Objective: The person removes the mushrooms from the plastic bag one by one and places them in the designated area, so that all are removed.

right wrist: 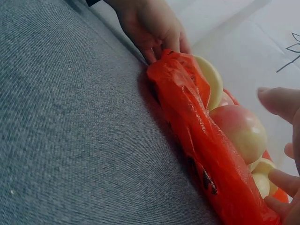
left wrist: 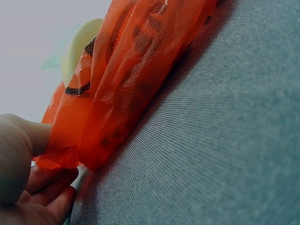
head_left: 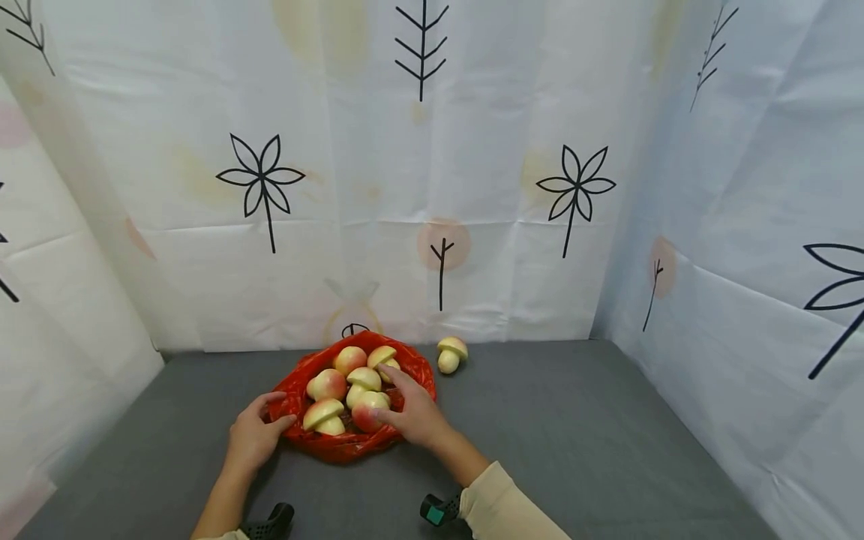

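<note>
Head: red bag (head_left: 334,451) of mushrooms (head_left: 328,384) was seen lower ctr, btwn L hand (head_left: 255,435) & R hand (head_left: 417,414), roundish, no clear long axis; left rim (head_left: 280,409) was pinched by L hand, right side overhung by R hand (spread, apparently nothing gripped). Lone mushroom (head_left: 451,354) was seen up-right of bag, nearer R hand.
L wrist: rim was held btwn thumb (left wrist: 40,137) & fingers (left wrist: 61,204), lower left.
R wrist: mushrooms were flanked by parted fingers, lower right.

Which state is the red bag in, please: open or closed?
Open. In the head view, the red bag has its mouth spread wide, and several mushroom-shaped pieces show inside.
</note>
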### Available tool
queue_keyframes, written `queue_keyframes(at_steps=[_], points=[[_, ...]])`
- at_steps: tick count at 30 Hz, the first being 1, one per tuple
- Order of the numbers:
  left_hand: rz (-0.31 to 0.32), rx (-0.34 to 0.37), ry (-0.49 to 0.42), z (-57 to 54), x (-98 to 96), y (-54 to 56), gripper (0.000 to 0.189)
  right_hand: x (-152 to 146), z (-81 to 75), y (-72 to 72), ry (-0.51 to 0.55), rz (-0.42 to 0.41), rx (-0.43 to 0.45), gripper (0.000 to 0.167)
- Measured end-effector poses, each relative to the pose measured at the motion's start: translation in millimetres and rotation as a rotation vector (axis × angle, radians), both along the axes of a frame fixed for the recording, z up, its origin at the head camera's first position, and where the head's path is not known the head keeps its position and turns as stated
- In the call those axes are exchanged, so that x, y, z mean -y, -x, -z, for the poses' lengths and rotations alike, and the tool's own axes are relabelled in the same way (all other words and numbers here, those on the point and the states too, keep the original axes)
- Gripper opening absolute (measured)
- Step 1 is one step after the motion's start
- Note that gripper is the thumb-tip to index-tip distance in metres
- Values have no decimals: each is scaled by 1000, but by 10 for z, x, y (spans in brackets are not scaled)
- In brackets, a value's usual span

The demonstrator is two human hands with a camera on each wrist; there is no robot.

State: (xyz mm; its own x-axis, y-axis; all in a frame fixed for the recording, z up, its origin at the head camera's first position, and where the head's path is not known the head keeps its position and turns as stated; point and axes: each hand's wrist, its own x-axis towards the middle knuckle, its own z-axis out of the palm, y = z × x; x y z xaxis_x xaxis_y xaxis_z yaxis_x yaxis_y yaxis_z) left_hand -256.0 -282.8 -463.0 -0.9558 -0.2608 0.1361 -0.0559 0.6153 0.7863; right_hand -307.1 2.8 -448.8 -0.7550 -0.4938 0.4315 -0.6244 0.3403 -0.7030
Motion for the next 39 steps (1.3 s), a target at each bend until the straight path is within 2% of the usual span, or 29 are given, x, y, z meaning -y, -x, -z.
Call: queue_keyframes(at_steps=[6, 15, 26, 39], points=[[-1, -2, -1, -3, -5, -3, 51, 8, 28, -5, -103, -39, -33, 79], [-7, 7, -8, -16, -16, -11, 50, -4, 46, -34, -222, -39, 10, 80], [-7, 4, -1, -11, -11, 2, 50, -8, 64, -59, -245, -15, -34, 78], [-8, 21, -3, -32, -29, -12, 50, -2, 72, -62, -258, -15, -38, 70]])
